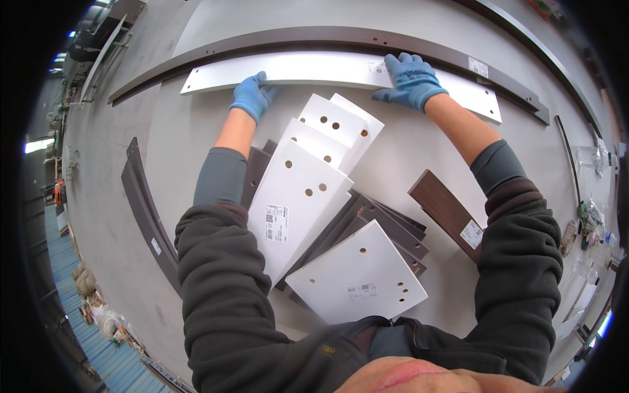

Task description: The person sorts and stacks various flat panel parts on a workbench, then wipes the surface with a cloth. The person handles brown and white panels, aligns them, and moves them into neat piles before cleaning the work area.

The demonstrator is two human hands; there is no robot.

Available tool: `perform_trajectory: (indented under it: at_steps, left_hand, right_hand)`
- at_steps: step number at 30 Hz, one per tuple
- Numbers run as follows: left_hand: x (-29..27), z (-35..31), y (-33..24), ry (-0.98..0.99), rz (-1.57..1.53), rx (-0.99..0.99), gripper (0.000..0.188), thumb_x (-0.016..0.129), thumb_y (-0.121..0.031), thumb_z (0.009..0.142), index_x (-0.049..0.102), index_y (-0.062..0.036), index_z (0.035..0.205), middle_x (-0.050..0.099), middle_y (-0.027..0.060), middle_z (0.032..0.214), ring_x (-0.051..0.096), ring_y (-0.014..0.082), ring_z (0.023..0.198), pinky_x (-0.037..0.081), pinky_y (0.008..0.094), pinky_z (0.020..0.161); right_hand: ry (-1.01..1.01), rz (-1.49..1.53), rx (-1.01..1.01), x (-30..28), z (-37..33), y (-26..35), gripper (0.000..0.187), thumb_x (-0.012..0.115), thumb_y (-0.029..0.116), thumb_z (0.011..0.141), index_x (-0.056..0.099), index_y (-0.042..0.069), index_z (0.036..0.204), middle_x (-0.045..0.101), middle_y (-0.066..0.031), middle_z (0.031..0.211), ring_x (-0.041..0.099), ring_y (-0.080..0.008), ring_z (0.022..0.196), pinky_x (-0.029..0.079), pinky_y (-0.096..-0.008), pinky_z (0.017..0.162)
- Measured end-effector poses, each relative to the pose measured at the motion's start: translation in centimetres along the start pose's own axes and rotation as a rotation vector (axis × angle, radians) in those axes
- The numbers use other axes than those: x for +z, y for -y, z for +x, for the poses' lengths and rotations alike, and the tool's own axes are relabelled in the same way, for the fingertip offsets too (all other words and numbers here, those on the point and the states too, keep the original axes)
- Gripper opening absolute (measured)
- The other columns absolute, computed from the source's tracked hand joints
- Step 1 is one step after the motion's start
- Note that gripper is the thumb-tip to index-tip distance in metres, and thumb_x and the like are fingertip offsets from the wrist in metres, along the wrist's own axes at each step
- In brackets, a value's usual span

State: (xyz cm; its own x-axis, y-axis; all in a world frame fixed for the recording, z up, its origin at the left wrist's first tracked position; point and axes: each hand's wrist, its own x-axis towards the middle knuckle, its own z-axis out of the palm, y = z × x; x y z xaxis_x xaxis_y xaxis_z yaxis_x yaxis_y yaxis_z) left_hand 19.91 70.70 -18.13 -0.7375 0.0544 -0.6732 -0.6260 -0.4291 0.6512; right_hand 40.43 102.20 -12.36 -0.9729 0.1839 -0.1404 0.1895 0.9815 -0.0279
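A long white board point(314, 67) with holes near its ends and a printed label lies across the far part of the grey work surface. My left hand point(253, 98), in a blue glove, grips its near edge left of the middle. Farther right, my blue-gloved right hand point(411, 82) reaches over the board's top, fingers across it and thumb along the near edge. Right behind the white board runs a long dark brown rail point(301, 36) with small holes and a label. Between my forearms lies a fanned pile of white drilled panels point(295, 203); the fingers under the board's edge are partly hidden.
Nearest me, a white panel point(357, 275) rests on several dark drilled panels point(393, 226). A brown labelled board point(449, 213) lies by my right forearm. Dark strips point(145, 203) are at the left. Another long dark rail point(544, 59) crosses the far right, above plastic-wrapped clutter point(593, 219).
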Motion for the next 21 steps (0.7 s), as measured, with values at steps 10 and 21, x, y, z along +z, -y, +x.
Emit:
perform_trajectory:
  at_steps: [10,21]
  left_hand:
    - [0.7,2.2,-1.2,0.037,0.096,-0.024,0.034,0.061,-0.007,0.104,0.056,0.0028,0.136,0.056,0.0246,0.140,0.057,0.0466,0.132,0.052,0.0571,0.117]
    - [-0.7,9.8,-4.1,0.142,0.127,-0.099,0.030,0.070,-0.009,0.101,0.063,0.0039,0.126,0.066,0.0258,0.131,0.063,0.0437,0.127,0.052,0.0556,0.117]
  right_hand:
    - [-0.515,-0.198,-0.159,-1.5,9.6,-9.5,0.072,0.075,0.055,0.091,0.057,0.015,0.148,0.064,-0.0211,0.141,0.065,-0.0380,0.124,0.055,-0.0460,0.102]
    - [-0.186,0.050,0.088,1.7,10.5,-14.7,0.081,0.065,0.071,0.092,0.057,0.017,0.152,0.065,-0.0168,0.143,0.061,-0.0363,0.134,0.048,-0.0462,0.114]
